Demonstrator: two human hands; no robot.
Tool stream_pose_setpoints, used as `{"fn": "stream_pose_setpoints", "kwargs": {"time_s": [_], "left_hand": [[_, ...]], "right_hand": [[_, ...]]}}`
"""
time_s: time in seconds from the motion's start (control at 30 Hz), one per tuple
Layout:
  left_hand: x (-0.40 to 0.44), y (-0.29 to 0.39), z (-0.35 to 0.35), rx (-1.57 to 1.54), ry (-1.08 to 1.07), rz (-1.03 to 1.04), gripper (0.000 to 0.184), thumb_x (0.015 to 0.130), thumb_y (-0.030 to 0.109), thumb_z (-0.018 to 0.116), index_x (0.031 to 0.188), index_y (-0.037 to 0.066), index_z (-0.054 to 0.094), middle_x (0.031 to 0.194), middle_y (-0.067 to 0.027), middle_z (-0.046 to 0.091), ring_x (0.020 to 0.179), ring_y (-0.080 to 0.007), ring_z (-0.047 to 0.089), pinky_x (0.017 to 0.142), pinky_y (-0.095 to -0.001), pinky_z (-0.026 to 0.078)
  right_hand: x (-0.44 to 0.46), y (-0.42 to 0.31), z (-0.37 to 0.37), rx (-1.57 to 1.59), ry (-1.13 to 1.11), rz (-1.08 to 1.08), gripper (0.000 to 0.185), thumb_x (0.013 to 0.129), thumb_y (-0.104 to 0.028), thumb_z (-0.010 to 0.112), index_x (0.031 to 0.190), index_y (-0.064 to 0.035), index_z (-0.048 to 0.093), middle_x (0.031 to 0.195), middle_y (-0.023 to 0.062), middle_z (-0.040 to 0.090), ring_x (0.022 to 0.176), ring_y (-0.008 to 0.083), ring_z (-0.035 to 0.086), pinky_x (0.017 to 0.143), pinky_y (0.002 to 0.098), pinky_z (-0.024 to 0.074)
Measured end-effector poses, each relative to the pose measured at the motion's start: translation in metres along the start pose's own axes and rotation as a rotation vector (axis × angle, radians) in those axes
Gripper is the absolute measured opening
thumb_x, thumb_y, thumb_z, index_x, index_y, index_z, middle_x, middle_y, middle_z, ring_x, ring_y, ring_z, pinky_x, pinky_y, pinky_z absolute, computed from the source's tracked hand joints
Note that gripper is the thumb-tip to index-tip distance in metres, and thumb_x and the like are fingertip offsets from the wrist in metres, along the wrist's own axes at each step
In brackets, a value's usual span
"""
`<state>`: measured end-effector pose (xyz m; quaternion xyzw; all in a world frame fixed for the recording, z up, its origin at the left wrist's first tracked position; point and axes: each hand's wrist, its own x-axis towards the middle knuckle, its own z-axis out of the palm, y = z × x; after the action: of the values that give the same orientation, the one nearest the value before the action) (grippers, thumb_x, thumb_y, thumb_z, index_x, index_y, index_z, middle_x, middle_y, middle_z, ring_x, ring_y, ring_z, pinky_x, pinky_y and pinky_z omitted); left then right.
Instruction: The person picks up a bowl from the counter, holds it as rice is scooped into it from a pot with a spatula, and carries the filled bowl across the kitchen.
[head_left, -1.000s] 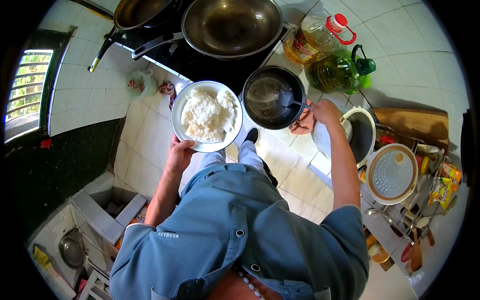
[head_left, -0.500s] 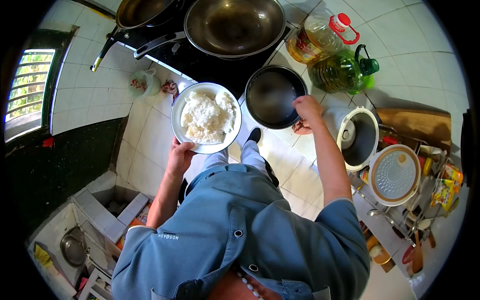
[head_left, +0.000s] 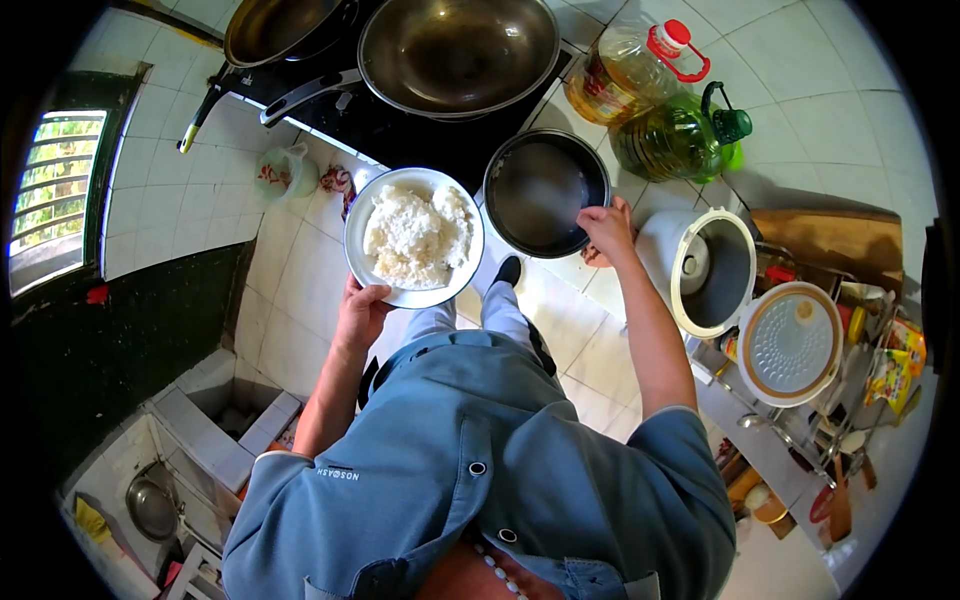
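Observation:
My left hand [head_left: 362, 312] grips the near-left rim of a white bowl [head_left: 352, 255] with a dark blue edge. A mound of cooked white rice [head_left: 418, 235] fills its middle. To the right, a round black pot [head_left: 535, 190] stands on the counter beside the stove, its inside hazy with whitish liquid or steam. My right hand [head_left: 608, 230] is closed on the pot's near-right rim, thumb and fingers pinching the edge. Just right of this hand stands a white rice cooker [head_left: 660, 240], its lid [head_left: 790, 345] open and its dark interior showing.
A large wok [head_left: 460, 55] and a second pan [head_left: 280, 30] sit on the black stove [head_left: 425, 140]. Two oil jugs, one clear [head_left: 625, 80] and one green [head_left: 665, 135], stand behind the pot. Ladles and utensils [head_left: 790, 440] lie at right. A wall with a window [head_left: 60, 185] is at left.
My right hand has shifted slightly left and nearer along the pot's rim, its fingers showing more. The view has moved a little. The bowl of rice stays in my left hand.

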<state>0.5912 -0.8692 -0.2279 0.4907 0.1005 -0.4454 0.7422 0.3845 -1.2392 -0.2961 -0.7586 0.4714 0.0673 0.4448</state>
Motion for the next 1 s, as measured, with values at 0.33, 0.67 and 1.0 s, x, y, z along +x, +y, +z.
{"fn": "stream_pose_setpoints", "kwargs": {"time_s": [0.33, 0.67, 1.0], "left_hand": [[0.008, -0.004, -0.002, 0.038, -0.004, -0.033, 0.056, 0.074, -0.008, 0.050, 0.128, 0.003, 0.039, 0.116, -0.0159, 0.056, 0.099, -0.0300, 0.062, 0.081, -0.0453, 0.056], [0.024, -0.008, 0.018, 0.041, -0.081, -0.041, 0.056, 0.075, -0.010, 0.049, 0.128, 0.003, 0.038, 0.117, -0.0148, 0.056, 0.099, -0.0285, 0.062, 0.080, -0.0433, 0.057], [0.021, -0.014, 0.042, -0.019, -0.097, -0.056, 0.058, 0.074, -0.011, 0.050, 0.129, 0.005, 0.039, 0.117, -0.0138, 0.055, 0.101, -0.0296, 0.061, 0.083, -0.0448, 0.055]], "right_hand": [[-0.012, 0.025, -0.009, 0.090, 0.009, -0.052, 0.025, 0.083, -0.026, 0.067, 0.098, -0.0062, 0.071, 0.080, 0.0038, 0.066, 0.065, 0.0106, 0.056, 0.065, 0.0238, 0.0468], [-0.131, -0.061, -0.060, 0.136, 0.213, -0.407, 0.021, 0.083, -0.003, 0.064, 0.104, -0.0004, 0.066, 0.078, 0.0061, 0.064, 0.066, 0.0129, 0.057, 0.062, 0.0233, 0.0455], [-0.174, -0.083, 0.015, -0.526, 0.459, -0.709, 0.040, 0.072, 0.001, 0.059, 0.110, -0.0109, 0.066, 0.071, 0.0061, 0.045, 0.063, 0.0238, 0.050, 0.056, 0.0354, 0.0409]]}}
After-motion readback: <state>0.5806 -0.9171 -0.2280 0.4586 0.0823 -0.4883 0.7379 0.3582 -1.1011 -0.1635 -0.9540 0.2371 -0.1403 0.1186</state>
